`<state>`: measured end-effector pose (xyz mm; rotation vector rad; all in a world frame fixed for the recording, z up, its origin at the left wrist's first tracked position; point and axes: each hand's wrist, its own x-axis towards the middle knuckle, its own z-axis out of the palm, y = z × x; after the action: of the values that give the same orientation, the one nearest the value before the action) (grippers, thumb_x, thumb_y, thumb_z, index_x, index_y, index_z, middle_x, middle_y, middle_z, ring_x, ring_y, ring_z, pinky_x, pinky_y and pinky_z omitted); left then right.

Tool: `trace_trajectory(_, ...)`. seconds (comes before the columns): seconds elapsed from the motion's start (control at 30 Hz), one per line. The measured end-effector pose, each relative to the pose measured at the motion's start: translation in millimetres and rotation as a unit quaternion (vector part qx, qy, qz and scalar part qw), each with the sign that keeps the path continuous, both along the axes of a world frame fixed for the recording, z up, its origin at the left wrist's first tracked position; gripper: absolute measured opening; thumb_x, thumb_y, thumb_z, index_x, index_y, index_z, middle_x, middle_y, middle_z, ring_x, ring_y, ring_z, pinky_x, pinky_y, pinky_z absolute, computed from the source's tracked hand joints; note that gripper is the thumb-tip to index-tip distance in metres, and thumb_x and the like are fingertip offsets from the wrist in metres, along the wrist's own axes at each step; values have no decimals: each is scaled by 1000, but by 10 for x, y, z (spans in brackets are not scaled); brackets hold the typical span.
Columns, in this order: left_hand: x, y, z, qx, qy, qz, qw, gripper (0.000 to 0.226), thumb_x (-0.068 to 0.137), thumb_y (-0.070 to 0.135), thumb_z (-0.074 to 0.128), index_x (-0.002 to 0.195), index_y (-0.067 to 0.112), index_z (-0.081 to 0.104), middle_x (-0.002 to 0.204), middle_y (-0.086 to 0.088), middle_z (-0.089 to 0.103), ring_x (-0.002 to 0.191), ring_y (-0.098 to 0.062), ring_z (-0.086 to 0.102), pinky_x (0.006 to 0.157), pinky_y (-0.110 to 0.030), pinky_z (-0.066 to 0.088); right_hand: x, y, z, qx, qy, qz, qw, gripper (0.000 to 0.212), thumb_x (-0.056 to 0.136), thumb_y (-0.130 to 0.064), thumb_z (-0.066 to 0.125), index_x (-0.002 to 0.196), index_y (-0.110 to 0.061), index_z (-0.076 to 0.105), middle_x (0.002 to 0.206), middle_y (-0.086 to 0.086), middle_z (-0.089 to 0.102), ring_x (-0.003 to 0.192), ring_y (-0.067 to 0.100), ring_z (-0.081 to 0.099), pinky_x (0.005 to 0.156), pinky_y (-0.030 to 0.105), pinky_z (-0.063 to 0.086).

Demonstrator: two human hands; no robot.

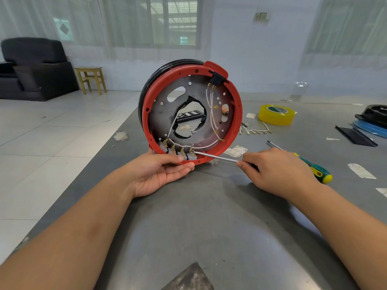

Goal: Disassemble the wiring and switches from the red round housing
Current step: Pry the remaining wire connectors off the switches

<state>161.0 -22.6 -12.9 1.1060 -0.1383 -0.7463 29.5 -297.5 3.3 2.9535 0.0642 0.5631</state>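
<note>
- Four switches (178, 152) sit low in the housing (234, 124), upright on the table (209, 216).
- Its rim is gripped by the left hand (161, 174); the rigid rim looks the safest hold.
- A screwdriver (217, 156) is pinched by the right hand (280, 170), tip at a terminal; the thin wires (211, 114) seem fragile.

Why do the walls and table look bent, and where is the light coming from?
Head view: the wide-angle lens bows the table edge and stretches both forearms; daylight enters through the curtained window behind, casting a soft shadow under the right hand and a pale sheen on the tabletop; the red housing stays sharp.

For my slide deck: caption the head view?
Left hand steadies red housing; right hand probes switch terminals with screwdriver.
</note>
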Motion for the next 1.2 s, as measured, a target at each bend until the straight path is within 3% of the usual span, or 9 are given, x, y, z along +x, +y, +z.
trace_trajectory(0.23,28,-3,-18,0,4,2,1000,71,91,-18,62,153,1,37,120,-36,70,108,-48,74,74,-40,66,-1,-16,0,7,7,2,1000,40,100,-61,27,74,-36,43,63,-13,47,60,8,49,49,28,36)
trace_trajectory(0.37,28,-4,-13,-2,7,-4,1000,68,92,-19,60,153,2,40,121,-35,71,108,-46,74,74,-40,66,-5,4,-10,7,4,-5,1000,41,102,-62,27,86,-36,55,70,-12,56,65,9,57,55,31,53)
trace_trajectory(0.5,15,-10,-7,-2,4,-4,1000,66,92,-18,61,152,1,41,122,-34,71,108,-47,74,74,-40,66,-6,7,-21,-9,-19,-5,1000,43,98,-64,20,83,-37,50,71,-10,56,66,13,57,50,27,44)
trace_trajectory(0.7,16,-13,-9,-4,9,2,1000,65,91,-17,62,151,-2,41,119,-36,70,106,-47,75,72,-39,66,-7,0,-9,-17,-16,-10,1000,42,100,-62,23,84,-36,51,72,-10,54,65,12,55,50,27,46)
trace_trajectory(0.9,5,-14,-10,-6,3,9,1000,74,74,-12,73,144,-13,48,117,-36,71,104,-46,76,71,-38,66,-20,10,-1,-17,-23,-21,999,43,101,-62,24,84,-35,53,73,-11,55,65,13,53,51,29,47)
trace_trajectory(1.1,19,-10,-25,-3,-1,3,1000,67,74,-11,73,137,-14,53,116,-36,72,104,-45,76,71,-37,66,-21,36,19,-22,-9,-25,999,39,102,-62,26,83,-36,49,71,-11,51,59,6,45,46,24,31)
trace_trajectory(1.2,23,-7,-26,-1,-3,0,1000,63,74,-11,73,134,-14,56,116,-36,72,104,-44,76,72,-37,66,-19,43,32,-17,-2,-26,999,38,102,-62,27,83,-37,49,71,-11,52,59,5,45,46,24,31)
